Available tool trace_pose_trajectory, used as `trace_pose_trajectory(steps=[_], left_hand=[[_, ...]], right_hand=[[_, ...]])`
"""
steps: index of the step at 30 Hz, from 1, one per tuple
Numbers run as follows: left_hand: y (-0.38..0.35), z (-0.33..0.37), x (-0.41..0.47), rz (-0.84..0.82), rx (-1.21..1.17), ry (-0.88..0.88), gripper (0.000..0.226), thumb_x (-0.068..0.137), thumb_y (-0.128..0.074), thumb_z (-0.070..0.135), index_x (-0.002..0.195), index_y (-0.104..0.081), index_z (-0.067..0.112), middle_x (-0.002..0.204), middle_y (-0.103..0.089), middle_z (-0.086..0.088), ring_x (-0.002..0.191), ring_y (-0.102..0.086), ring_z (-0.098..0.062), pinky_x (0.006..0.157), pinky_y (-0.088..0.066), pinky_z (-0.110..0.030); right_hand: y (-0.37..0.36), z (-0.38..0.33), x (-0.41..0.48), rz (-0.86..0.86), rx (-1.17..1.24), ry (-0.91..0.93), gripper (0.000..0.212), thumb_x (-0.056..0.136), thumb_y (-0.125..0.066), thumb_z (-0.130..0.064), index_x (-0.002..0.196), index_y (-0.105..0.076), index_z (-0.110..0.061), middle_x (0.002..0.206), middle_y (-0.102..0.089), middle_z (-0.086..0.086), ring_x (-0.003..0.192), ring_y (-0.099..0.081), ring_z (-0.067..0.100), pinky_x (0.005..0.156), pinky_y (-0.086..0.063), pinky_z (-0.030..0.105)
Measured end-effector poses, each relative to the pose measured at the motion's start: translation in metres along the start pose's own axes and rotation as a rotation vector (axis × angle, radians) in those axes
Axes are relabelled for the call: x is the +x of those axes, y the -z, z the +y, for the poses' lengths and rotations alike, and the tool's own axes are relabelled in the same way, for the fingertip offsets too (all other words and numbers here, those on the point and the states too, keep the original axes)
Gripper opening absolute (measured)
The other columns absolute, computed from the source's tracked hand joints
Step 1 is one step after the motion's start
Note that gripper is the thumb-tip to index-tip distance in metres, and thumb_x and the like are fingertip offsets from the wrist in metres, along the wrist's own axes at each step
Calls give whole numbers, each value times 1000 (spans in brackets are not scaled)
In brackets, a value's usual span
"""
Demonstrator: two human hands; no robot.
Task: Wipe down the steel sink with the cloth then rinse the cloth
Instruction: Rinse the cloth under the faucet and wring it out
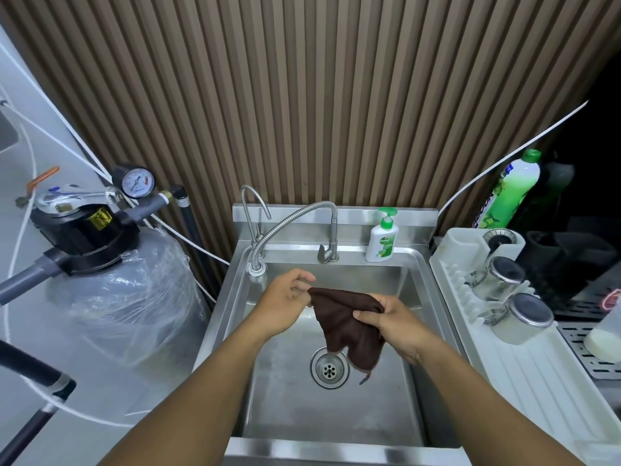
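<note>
Cloth (346, 324), dark brown, hangs in the air over the steel sink (336, 412), stretched between our two hands. Its lower end hangs near the drain (329, 367), and we cannot tell if it touches the bottom. Our left hand (285, 301) pinches one upper corner with the fingertips. Our right hand (386, 322) grasps the other upper part, with fingers curled round a bunch of the fabric.

We see no water coming from the tap (331, 230), and its lever looks closed, so we judge that the rinse is not yet begun. The bottom of the sink shows dull streaks and some shine, but from this we cannot say if it was wiped or not. Because the cloth is lifted and spread and does not press on the steel, we think no wiping stroke is in hand now. In our judgement we are between steps, and the rinse under the tap certainly remains.
</note>
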State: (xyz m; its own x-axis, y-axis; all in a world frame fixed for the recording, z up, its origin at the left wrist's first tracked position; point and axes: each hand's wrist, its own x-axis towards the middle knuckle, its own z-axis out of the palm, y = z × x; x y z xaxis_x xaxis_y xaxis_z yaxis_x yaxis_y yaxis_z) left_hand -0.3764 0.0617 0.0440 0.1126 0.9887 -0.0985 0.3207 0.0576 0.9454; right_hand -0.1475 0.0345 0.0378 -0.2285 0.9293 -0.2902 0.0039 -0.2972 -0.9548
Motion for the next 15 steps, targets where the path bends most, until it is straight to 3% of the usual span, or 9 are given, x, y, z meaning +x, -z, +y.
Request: trace_pose_trajectory(steps=[3,6,8,11,13,15], left_hand=[[18,-2,4,354,44,42,18,86,-59,5,88,-62,22,84,-65,0,75,-60,-19,63,-45,-21],[37,-5,10,632,86,78,13,88,-64,13,99,-57,15,97,-63,-2,83,-60,-20,61,-40,-13],[47,-5,15,650,142,71,29,89,-66,18,116,-54,18,116,-55,2,102,-58,-21,76,-40,-17],[56,-8,28,492,219,73,42,91,-64,22,132,-52,22,133,-47,6,116,-53,-18,91,-38,-25],[57,-12,35,400,285,56,35,92,-61,27,127,-57,26,126,-59,2,111,-58,-22,89,-43,-30],[54,-10,35,387,293,81,31,96,-58,25,127,-58,23,115,-65,0,94,-60,-19,79,-43,-25]], right_hand=[[1,1,-1,25,25,-16,24,92,-62,5,110,-72,-9,92,-76,7,81,-70,17,64,-53,23],[5,4,-2,54,23,-28,27,92,-63,2,113,-72,-13,95,-77,5,83,-71,15,65,-53,23],[7,7,-3,72,7,-35,28,92,-64,0,113,-72,-15,97,-77,6,85,-71,15,67,-53,23],[9,10,-5,91,-3,-45,27,92,-65,0,112,-72,-15,95,-77,5,84,-71,13,67,-52,21],[10,12,-6,100,-7,-55,25,92,-64,1,110,-71,-14,91,-77,3,81,-70,11,66,-52,20],[12,15,-7,111,-23,-61,23,92,-64,2,106,-71,-14,87,-77,0,78,-70,9,65,-51,19]])
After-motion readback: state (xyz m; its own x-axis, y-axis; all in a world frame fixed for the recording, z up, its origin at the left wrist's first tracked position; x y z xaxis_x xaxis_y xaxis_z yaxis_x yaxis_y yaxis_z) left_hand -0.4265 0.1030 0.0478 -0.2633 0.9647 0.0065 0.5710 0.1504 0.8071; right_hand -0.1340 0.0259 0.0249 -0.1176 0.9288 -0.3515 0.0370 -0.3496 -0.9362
